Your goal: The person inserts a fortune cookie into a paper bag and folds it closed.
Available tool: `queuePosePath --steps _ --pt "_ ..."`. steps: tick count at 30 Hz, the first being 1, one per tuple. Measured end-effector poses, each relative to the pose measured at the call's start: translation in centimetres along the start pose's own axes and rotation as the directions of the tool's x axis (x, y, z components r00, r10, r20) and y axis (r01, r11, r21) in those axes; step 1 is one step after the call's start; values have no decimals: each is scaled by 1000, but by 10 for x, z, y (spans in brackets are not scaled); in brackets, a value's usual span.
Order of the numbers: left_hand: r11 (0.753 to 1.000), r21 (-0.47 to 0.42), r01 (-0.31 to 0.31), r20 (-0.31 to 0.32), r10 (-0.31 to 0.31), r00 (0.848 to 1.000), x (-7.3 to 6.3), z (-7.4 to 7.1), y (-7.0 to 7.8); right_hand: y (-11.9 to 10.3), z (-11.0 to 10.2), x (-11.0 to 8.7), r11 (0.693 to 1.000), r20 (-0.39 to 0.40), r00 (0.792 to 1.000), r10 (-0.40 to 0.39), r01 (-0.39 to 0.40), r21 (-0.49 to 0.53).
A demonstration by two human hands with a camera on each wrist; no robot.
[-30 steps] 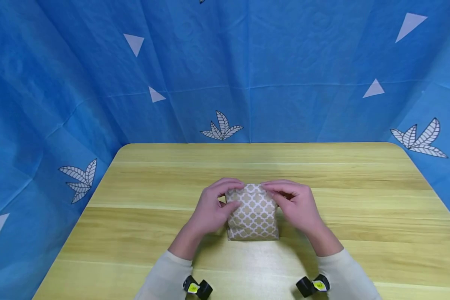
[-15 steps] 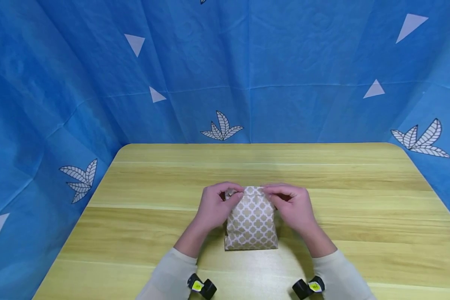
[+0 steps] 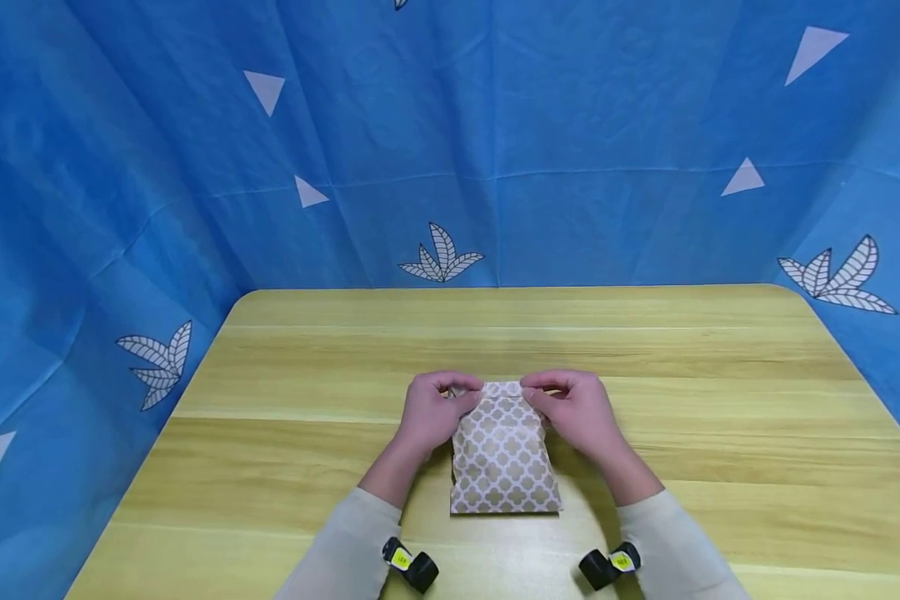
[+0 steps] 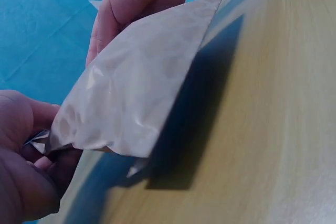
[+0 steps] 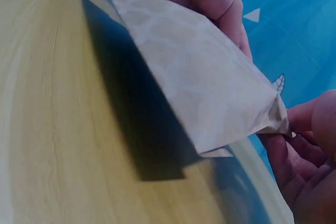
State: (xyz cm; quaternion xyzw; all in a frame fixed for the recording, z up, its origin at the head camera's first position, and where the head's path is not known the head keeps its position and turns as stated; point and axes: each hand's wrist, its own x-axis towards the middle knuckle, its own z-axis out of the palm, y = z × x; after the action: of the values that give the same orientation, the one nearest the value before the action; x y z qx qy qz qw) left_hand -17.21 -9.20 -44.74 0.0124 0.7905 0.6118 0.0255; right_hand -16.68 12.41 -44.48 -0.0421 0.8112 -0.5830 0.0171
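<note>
A paper bag (image 3: pixel 504 458) with a beige and white lattice print hangs between both hands in the head view, its top edge folded over. My left hand (image 3: pixel 431 412) pinches the top left corner between thumb and fingers. At the opposite top corner, my right hand (image 3: pixel 573 412) does the same. The wrist views show the bag's (image 4: pixel 131 77) flat bottom edge raised off the table, above a dark shadow. Its side looks creased inward near the grip of the right hand (image 5: pixel 310 150). What is inside the bag cannot be seen.
A light wood-grain table (image 3: pixel 307 358) lies under the hands. Behind it and along the sides hangs a blue cloth (image 3: pixel 592 108) printed with white triangles and leaves. Black wrist cameras (image 3: pixel 412 567) are strapped over the pale sleeves (image 3: pixel 345 542).
The bag's bottom edge has come toward the person, and more of its front shows. Both hands have moved slightly nearer the person and inward, and the left hand's grip has tightened at the top corner.
</note>
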Motion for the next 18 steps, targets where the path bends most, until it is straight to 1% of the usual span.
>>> queuePosePath --steps 2,4,11,18 --pt "1000 3 26 -5 -26 1000 2 2 -3 4 0 1 1000 2 1000 7 -7 -29" --pt "999 9 38 -8 -38 999 3 3 -6 7 1 3 999 7 1000 17 -16 -45" --pt "996 36 82 -8 -82 997 8 6 -12 16 4 6 997 16 998 59 -58 -40" --pt "994 80 76 -19 -75 997 10 9 -14 20 6 8 993 -8 993 114 -114 -30"
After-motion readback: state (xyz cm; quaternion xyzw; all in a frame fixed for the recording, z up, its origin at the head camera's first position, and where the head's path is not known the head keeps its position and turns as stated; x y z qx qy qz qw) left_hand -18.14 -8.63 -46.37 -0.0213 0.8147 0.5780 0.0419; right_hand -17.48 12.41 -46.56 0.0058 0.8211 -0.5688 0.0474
